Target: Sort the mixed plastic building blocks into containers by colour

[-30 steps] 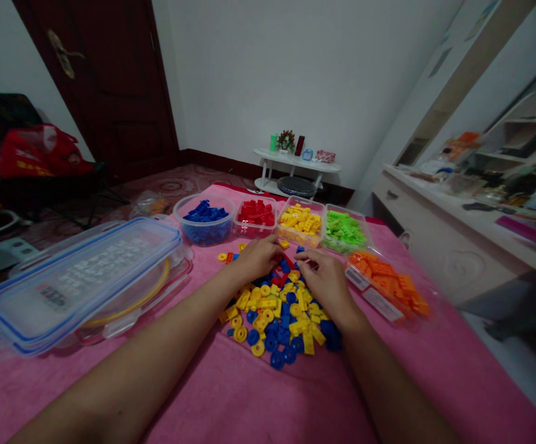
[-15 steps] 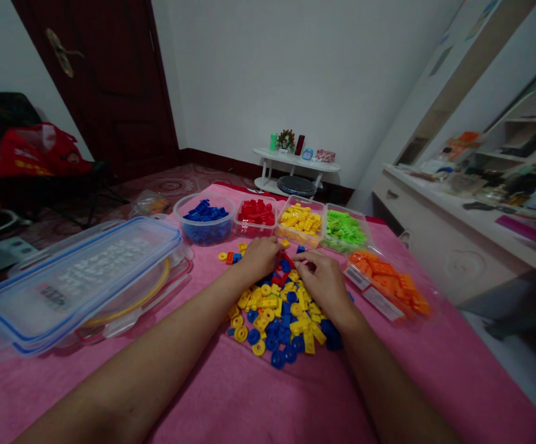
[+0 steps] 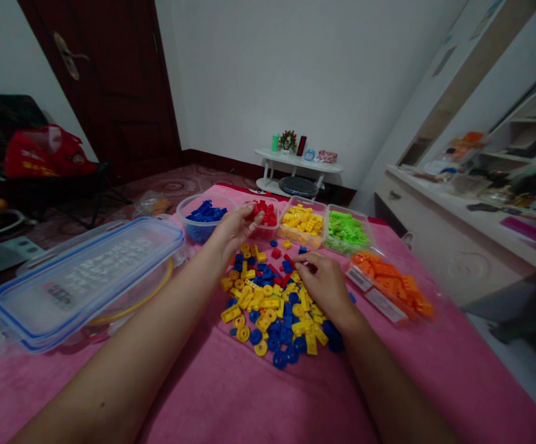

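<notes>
My left hand [image 3: 235,230] reaches over the near edge of the red tub [image 3: 274,229], its fingers bent around a small red brick at the fingertips. Behind those fingers lie many red bricks [image 3: 266,213] in the tub. At the far right of a mixed pile of yellow and blue toy bricks [image 3: 270,302], my right hand [image 3: 322,275] is low, thumb and forefinger pinched on a small red piece [image 3: 297,258]. A few red bricks [image 3: 276,253] lie among the pile's far pieces. The palm side of my right hand is hidden.
Beyond the pile stand a round tub of blue bricks [image 3: 198,233], a tub of yellow bricks [image 3: 302,237] and one of green bricks [image 3: 347,231]. Orange bricks [image 3: 390,283] fill a clear pack at right. Stacked clear lids [image 3: 96,277] lie left on the pink cloth [image 3: 268,407].
My left hand has moved from the far side of the pile up and left to the red tub. The right hand stays almost in place.
</notes>
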Demonstrator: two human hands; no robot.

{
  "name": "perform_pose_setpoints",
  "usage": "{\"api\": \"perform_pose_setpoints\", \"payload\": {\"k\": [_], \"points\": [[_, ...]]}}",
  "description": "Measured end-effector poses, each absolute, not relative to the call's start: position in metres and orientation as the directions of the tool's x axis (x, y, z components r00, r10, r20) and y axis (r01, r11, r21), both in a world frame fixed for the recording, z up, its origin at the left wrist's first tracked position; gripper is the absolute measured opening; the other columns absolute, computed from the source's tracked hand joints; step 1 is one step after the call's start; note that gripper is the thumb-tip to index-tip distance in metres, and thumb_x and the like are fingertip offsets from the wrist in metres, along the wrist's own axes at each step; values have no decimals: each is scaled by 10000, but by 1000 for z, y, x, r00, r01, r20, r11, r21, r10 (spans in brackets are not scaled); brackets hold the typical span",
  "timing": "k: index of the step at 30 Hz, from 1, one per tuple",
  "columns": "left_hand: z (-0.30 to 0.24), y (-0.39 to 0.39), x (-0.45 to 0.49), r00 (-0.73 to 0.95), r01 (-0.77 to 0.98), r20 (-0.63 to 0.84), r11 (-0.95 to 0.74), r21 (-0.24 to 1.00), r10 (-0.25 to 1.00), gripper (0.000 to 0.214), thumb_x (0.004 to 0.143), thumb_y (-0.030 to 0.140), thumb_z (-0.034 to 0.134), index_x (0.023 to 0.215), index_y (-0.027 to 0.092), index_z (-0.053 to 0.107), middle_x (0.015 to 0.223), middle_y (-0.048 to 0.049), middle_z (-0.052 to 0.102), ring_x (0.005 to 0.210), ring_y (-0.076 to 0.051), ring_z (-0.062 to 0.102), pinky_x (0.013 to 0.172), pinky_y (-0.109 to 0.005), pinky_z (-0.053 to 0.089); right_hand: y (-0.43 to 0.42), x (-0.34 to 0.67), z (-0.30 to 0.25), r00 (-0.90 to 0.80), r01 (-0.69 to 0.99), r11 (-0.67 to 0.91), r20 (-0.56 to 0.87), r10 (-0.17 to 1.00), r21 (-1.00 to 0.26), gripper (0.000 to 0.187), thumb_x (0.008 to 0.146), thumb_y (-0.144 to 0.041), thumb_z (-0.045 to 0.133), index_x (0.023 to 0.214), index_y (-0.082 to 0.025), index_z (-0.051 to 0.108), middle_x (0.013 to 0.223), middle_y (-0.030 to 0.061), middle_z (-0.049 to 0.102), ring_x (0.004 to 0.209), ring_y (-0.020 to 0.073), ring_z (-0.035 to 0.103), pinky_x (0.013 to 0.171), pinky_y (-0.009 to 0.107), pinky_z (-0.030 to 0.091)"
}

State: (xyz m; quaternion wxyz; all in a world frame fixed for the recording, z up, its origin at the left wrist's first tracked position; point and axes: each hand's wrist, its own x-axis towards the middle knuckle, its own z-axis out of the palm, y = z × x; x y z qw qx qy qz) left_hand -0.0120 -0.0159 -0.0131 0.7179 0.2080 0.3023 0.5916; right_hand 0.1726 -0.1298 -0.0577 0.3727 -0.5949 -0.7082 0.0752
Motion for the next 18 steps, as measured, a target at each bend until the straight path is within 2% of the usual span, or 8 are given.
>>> {"api": "perform_pose_setpoints", "payload": {"k": [4, 8, 11, 13, 18], "points": [[-10, -14, -23, 150, -797, -296, 292, 529, 943, 96, 807, 45, 454, 785, 116, 514, 751, -49, 597, 768, -128, 620, 749, -275, 572, -131, 171, -57, -19, 791, 275, 427, 904, -547, 215, 798, -196, 505, 860, -220, 709, 842, 15, 687, 723, 146, 598, 661, 256, 420], [-12, -16, -16, 163, -768, -303, 313, 558, 939, 54, 801, 103, 470, 807, 140, 509, 811, -57, 580, 817, -153, 605, 775, -325, 560, -131, 170, -56, -27, 797, 272, 418, 908, -540, 208, 799, -198, 509, 855, -213, 709, 840, 18, 686, 736, 150, 598, 665, 258, 422], [-6, -11, -5, 132, -718, -283, 289, 633, 950, 30, 791, 131, 484, 802, 145, 507, 847, -54, 575, 829, -146, 600, 812, -320, 529, -131, 169, -58, -41, 792, 280, 410, 911, -542, 221, 804, -190, 500, 870, -214, 709, 881, 24, 690, 790, 159, 607, 700, 261, 431], [0, -2, 3, 93, -642, -249, 249, 725, 964, 61, 800, 193, 496, 828, 149, 527, 879, -52, 585, 864, -149, 598, 854, -326, 498, -130, 169, -59, -44, 790, 280, 406, 913, -545, 227, 809, -191, 495, 880, -219, 709, 895, 23, 690, 802, 161, 609, 711, 264, 435], [9, 16, 11, 69, -259, -29, 46, 965, 997, 337, 788, 399, 539, 1035, 177, 594, 1056, -90, 642, 1096, -209, 543, 982, -382, 379, -132, 171, -59, -39, 788, 284, 415, 909, -547, 219, 808, -192, 499, 871, -224, 707, 884, 19, 693, 789, 160, 610, 697, 262, 436]]}}
